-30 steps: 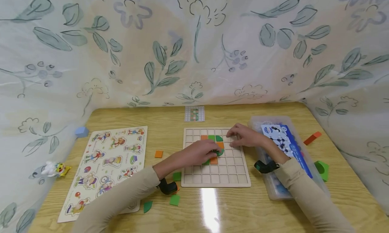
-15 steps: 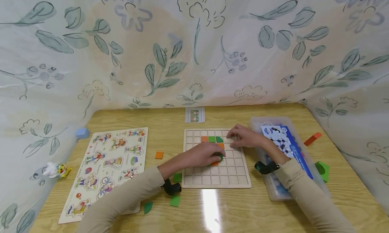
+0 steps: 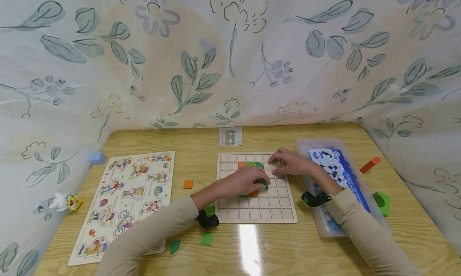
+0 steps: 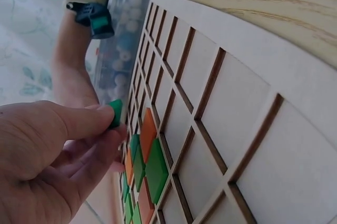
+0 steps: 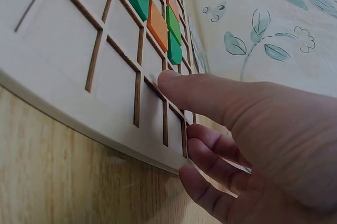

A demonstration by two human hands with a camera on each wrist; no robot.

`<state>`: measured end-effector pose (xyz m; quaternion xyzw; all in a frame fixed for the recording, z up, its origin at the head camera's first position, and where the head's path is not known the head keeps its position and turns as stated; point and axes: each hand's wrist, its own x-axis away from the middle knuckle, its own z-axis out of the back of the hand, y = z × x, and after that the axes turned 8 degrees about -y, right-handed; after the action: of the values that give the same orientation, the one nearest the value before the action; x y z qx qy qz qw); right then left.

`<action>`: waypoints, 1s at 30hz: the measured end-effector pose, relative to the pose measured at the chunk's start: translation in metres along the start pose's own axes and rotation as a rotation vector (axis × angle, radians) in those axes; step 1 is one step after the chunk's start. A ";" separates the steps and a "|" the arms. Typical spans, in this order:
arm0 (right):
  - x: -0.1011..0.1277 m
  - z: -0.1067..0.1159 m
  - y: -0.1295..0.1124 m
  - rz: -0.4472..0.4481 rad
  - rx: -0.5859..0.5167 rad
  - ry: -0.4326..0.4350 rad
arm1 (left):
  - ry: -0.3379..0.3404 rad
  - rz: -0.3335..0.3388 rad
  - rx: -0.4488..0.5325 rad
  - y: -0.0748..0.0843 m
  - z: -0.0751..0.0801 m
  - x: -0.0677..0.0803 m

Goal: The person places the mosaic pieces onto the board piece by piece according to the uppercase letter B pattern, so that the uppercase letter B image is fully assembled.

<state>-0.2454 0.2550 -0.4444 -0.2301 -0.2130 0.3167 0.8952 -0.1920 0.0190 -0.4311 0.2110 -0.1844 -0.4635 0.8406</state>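
My left hand (image 4: 47,155) pinches green piece (image 4: 115,113) over grid board (image 3: 256,212). My right hand (image 5: 253,140) rests on board, fingers relaxed, holding nothing.

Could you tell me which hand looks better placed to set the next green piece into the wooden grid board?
Probably the left hand: it already pinches a green piece just above the grid board, beside the tiles laid there. The right hand holds nothing; its fingers only rest on the board's far right part.
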 end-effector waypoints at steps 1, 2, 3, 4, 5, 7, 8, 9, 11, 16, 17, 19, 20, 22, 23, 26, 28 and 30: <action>0.000 0.000 0.000 -0.001 -0.001 0.002 | 0.000 0.001 -0.001 0.000 0.000 0.000; 0.000 0.000 0.000 0.000 0.002 0.003 | 0.000 0.004 0.003 0.000 -0.001 -0.001; 0.000 0.000 0.000 0.000 0.001 0.003 | -0.001 0.008 0.013 0.001 -0.001 -0.001; 0.000 0.000 0.000 0.001 0.001 0.002 | -0.001 0.008 0.013 0.000 -0.002 -0.001; 0.000 0.000 0.000 -0.001 -0.001 0.001 | -0.002 0.003 0.013 0.000 -0.002 -0.002; 0.001 0.000 0.000 -0.002 0.002 -0.001 | -0.005 -0.015 0.012 0.000 -0.004 -0.002; 0.001 0.000 0.000 -0.001 0.002 -0.002 | -0.011 -0.021 0.013 0.000 -0.004 -0.003; 0.001 0.000 0.000 -0.004 -0.001 -0.002 | -0.017 -0.028 0.016 0.000 -0.005 -0.003; 0.001 0.000 -0.001 -0.006 -0.001 -0.001 | -0.032 -0.032 0.017 0.000 -0.006 -0.003; -0.001 -0.001 0.000 -0.012 -0.001 0.003 | -0.042 -0.010 0.006 0.000 -0.008 -0.001; -0.001 -0.001 0.000 -0.011 0.001 0.003 | -0.037 -0.010 -0.012 0.000 -0.009 -0.001; 0.000 0.000 -0.001 -0.013 0.000 0.002 | -0.024 -0.016 -0.056 0.000 -0.010 0.000; 0.001 0.000 -0.002 -0.013 0.001 0.002 | -0.016 -0.019 -0.079 0.000 -0.010 0.000; 0.002 0.001 -0.003 -0.010 0.003 0.002 | -0.003 -0.017 -0.129 0.000 -0.012 0.000; 0.002 0.001 -0.003 -0.008 0.005 0.002 | 0.003 -0.014 -0.147 0.001 -0.012 0.001; 0.002 0.001 -0.003 -0.001 0.010 0.002 | 0.016 0.003 -0.202 0.002 -0.014 0.001; 0.002 0.000 -0.003 0.002 0.012 0.000 | 0.013 0.013 -0.243 0.004 -0.014 0.002; 0.002 0.000 -0.003 0.002 0.010 -0.002 | 0.004 0.019 -0.279 0.006 -0.015 0.002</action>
<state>-0.2427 0.2539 -0.4425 -0.2254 -0.2121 0.3189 0.8958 -0.1796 0.0225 -0.4403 0.0914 -0.1184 -0.4763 0.8664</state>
